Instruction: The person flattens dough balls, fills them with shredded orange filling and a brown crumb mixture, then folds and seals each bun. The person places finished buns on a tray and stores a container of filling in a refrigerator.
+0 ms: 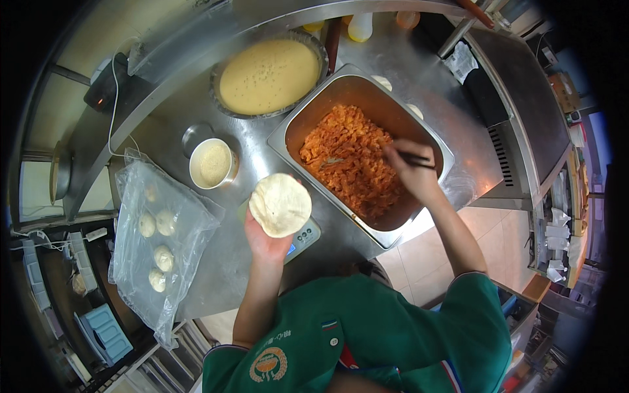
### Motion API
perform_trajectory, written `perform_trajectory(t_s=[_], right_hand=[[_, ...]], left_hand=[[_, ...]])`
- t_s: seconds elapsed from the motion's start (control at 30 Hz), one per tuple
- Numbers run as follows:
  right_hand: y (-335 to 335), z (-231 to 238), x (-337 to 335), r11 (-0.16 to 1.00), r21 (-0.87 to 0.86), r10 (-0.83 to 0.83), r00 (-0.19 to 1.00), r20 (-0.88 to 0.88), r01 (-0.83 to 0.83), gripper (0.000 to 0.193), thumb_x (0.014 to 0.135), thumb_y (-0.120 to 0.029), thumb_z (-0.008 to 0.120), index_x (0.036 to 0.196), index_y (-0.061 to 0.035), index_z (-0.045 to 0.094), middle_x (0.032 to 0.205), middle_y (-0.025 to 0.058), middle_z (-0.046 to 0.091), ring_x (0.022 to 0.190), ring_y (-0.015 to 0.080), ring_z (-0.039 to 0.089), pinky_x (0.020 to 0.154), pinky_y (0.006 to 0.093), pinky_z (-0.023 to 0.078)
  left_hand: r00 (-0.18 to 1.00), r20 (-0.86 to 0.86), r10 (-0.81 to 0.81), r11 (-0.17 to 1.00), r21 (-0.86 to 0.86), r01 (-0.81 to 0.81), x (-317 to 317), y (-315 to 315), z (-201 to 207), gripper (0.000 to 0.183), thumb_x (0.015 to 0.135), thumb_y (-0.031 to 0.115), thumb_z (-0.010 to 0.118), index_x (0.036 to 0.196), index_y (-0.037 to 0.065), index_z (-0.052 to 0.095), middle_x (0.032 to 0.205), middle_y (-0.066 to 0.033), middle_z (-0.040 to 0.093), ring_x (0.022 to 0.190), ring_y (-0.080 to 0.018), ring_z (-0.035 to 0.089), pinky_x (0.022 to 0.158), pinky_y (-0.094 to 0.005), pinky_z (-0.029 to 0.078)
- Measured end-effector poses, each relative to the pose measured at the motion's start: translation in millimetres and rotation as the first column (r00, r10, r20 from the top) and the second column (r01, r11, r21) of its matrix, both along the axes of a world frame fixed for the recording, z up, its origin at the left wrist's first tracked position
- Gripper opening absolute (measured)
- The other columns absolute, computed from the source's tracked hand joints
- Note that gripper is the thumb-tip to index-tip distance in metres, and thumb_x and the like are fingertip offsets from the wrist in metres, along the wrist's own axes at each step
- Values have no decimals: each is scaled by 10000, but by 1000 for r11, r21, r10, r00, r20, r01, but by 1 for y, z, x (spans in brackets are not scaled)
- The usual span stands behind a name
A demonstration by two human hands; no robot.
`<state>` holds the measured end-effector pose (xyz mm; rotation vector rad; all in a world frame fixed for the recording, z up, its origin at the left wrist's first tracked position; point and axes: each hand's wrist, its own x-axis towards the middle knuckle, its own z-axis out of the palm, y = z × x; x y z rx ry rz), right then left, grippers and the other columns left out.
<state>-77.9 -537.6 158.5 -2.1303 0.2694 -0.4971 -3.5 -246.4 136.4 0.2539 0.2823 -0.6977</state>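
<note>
My left hand (267, 246) holds up a flat round of pale dough (280, 205), which lies across the palm and fingers. Behind that hand, a kitchen scale (306, 237) is partly hidden. My right hand (417, 178) is closed around a dark-handled tool (414, 158) inside a deep steel pan (426, 141). Chopped orange-red filling (347, 141) covers the pan's bottom. The tool's working end is blurred, so its exact kind cannot be made out.
Left of the dough stands a white tub (213, 164) of pale grains. A clear plastic sheet (187, 242) covers several dough balls (164, 258) at the left. Beyond is a large bowl of yellow batter (268, 75). More dough pieces (382, 82) lie past the pan on the steel table (452, 164).
</note>
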Motion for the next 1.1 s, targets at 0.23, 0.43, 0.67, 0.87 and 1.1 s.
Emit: perform_trajectory(t_s=[0.23,0.43,0.67,0.87,1.1], right_hand=[[-21,-41,61,991,124,73,985,-158,-53,113,897,-92,646,880,18,661,713,84,651,656,115,623,599,258,494],[11,-23,58,956,243,225,945,-238,-167,147,903,-109,652,860,30,673,734,74,662,744,128,664,619,257,521],[-9,-41,81,936,351,58,977,-204,18,190,903,-133,661,860,52,642,769,83,663,719,137,683,635,243,544],[2,-48,84,861,505,240,925,-295,-62,182,928,-145,628,850,20,621,805,74,673,754,151,699,655,239,559],[-15,-41,73,690,721,299,878,-374,72,161,937,-145,612,915,14,611,919,151,693,764,195,709,680,255,587]], left_hand=[[997,-13,-76,988,137,77,31,-9,-16,463,1005,375,345,1286,51,519,1279,-107,576,1194,-279,536,1044,-440,403],[991,-95,-90,986,131,102,39,-9,-7,488,1017,383,323,1306,31,497,1280,-110,574,1197,-270,534,1038,-422,410],[988,-129,-87,996,-11,87,40,-7,-20,494,1002,339,348,1322,-17,469,1313,-151,550,1210,-314,525,1069,-463,380],[986,-156,-59,995,66,70,38,-8,-15,505,1005,355,337,1325,-15,462,1317,-162,539,1221,-334,509,1075,-519,355],[986,-156,-56,998,21,60,36,-9,-17,502,1001,357,323,1312,-7,474,1292,-164,554,1208,-346,516,1073,-546,347]])
